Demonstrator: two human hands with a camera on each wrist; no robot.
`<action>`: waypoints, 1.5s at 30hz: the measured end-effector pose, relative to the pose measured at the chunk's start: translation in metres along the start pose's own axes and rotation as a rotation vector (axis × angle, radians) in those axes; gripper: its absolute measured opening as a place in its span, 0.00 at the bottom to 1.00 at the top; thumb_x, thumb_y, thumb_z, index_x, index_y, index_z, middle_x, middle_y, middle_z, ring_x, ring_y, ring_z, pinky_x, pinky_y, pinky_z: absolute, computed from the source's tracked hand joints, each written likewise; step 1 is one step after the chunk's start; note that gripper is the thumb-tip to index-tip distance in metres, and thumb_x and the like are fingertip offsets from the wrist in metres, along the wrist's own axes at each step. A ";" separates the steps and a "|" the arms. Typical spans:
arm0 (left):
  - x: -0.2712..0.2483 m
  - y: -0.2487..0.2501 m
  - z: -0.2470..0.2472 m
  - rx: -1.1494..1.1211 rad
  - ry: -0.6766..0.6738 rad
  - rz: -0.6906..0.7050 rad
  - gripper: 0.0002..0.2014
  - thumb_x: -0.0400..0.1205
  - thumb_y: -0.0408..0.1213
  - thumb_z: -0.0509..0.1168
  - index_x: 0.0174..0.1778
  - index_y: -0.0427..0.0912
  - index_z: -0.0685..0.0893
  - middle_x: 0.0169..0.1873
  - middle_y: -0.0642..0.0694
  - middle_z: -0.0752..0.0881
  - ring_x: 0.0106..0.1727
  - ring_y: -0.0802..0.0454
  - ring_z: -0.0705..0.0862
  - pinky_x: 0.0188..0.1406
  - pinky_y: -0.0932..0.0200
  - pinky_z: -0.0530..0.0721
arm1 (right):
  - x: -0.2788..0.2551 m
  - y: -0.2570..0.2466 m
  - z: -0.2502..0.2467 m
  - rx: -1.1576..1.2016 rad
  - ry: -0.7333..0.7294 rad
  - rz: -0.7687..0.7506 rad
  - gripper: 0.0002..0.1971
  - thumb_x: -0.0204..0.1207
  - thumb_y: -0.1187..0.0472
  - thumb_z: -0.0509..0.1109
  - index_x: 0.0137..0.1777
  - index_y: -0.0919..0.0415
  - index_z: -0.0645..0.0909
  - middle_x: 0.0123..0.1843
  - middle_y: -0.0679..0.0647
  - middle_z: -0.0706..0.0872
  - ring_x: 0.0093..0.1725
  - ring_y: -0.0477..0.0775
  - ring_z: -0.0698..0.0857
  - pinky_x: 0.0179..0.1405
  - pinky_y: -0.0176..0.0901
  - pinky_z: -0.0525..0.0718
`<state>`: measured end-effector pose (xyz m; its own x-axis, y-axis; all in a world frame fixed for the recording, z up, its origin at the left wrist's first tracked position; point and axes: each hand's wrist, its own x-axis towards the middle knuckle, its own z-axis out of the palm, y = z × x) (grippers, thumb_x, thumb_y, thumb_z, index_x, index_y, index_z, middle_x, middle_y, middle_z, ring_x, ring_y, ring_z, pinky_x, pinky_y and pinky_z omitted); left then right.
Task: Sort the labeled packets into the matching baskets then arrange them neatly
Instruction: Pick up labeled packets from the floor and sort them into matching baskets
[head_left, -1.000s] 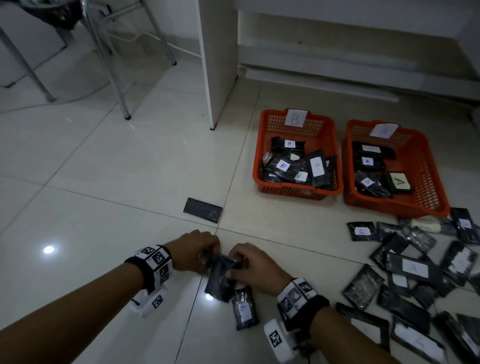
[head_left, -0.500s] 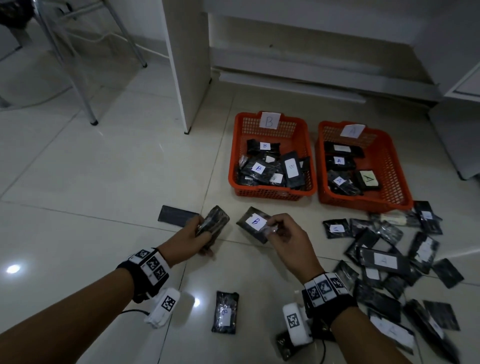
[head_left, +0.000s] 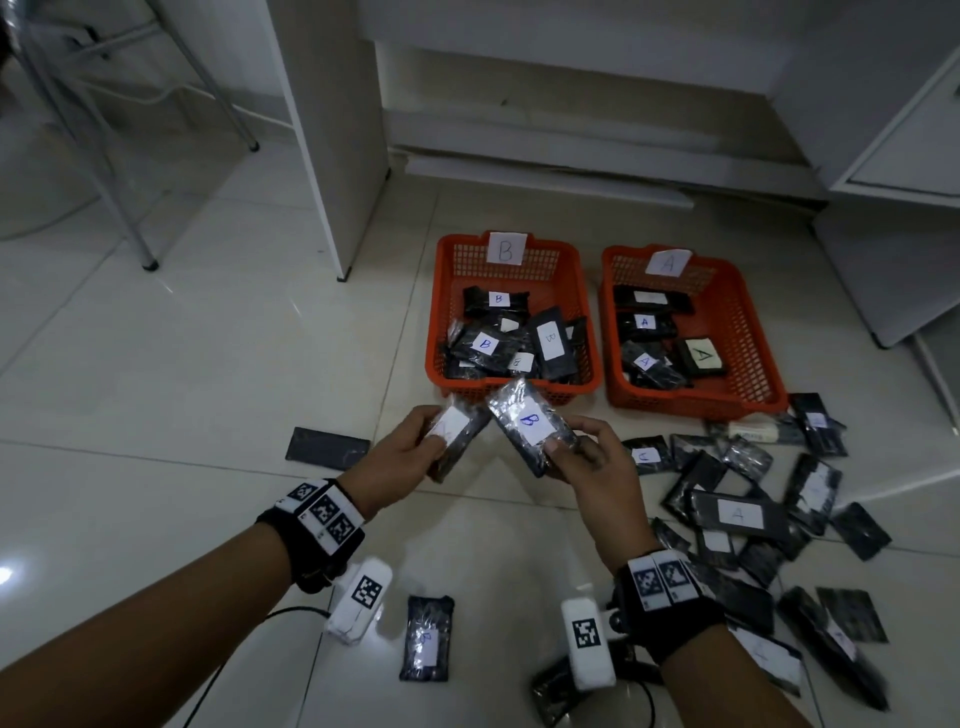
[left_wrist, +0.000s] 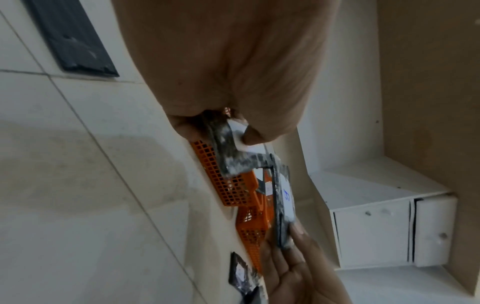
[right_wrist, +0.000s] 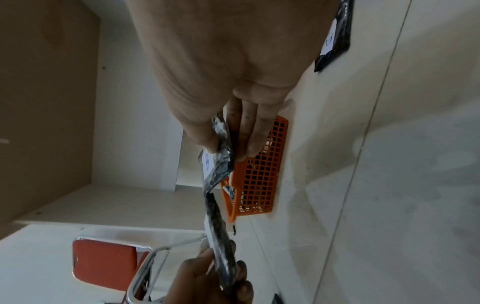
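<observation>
Just short of the near rim of the basket marked B (head_left: 511, 317), both hands hang above the floor, each pinching one dark packet. The right hand (head_left: 597, 467) holds the packet labeled B (head_left: 530, 423) with its thumb on the label's near edge and its fingers curled beneath; the label faces up. The left hand (head_left: 400, 457) grips a second packet (head_left: 457, 434) the same way, thumb pressed on its white label, whose letter I cannot read. The far corners of the two packets meet or overlap in front of the basket's near wall; whether they actually touch, I cannot tell.

Beside it to the right stands the basket marked A (head_left: 691, 332), a narrow strip of tile between the two. B's packets crowd its near half; A's lie along its left side, leaving bare mesh on the right.

Right of the right forearm, a loose heap of packets (head_left: 753, 509) spreads from A's near right corner toward the bottom edge of the head view. One packet (head_left: 427, 636) lies alone between the forearms, and a flat dark card (head_left: 327, 448) lies left of the left hand. Open tile runs wide to the left, up to a white panel leg (head_left: 332, 156) and chair legs (head_left: 135, 228).
</observation>
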<state>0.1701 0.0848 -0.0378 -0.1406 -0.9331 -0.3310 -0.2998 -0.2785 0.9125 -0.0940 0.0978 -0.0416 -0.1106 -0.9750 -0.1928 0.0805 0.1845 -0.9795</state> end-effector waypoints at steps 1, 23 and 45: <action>0.002 0.001 0.001 -0.027 0.015 0.020 0.15 0.90 0.38 0.60 0.72 0.55 0.78 0.57 0.46 0.87 0.47 0.52 0.88 0.49 0.53 0.85 | 0.001 -0.002 -0.002 0.026 0.015 0.006 0.16 0.82 0.69 0.77 0.67 0.65 0.81 0.56 0.60 0.95 0.59 0.66 0.93 0.61 0.61 0.92; 0.045 0.040 -0.004 0.002 0.216 0.196 0.19 0.81 0.28 0.73 0.64 0.52 0.82 0.50 0.47 0.84 0.45 0.53 0.86 0.47 0.60 0.89 | 0.026 -0.006 -0.011 0.064 0.062 0.031 0.15 0.82 0.65 0.79 0.65 0.62 0.80 0.54 0.56 0.96 0.50 0.54 0.93 0.47 0.46 0.89; 0.097 -0.006 -0.047 0.676 0.665 0.221 0.13 0.82 0.47 0.68 0.62 0.55 0.84 0.58 0.48 0.82 0.60 0.39 0.76 0.55 0.47 0.75 | 0.130 -0.023 0.015 -0.824 0.254 -0.284 0.21 0.79 0.50 0.78 0.68 0.55 0.79 0.70 0.55 0.71 0.53 0.59 0.86 0.54 0.51 0.88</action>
<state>0.2022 -0.0148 -0.0641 0.2407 -0.9445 0.2238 -0.8383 -0.0861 0.5384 -0.0953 -0.0348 -0.0434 -0.2407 -0.9588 0.1508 -0.7068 0.0666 -0.7043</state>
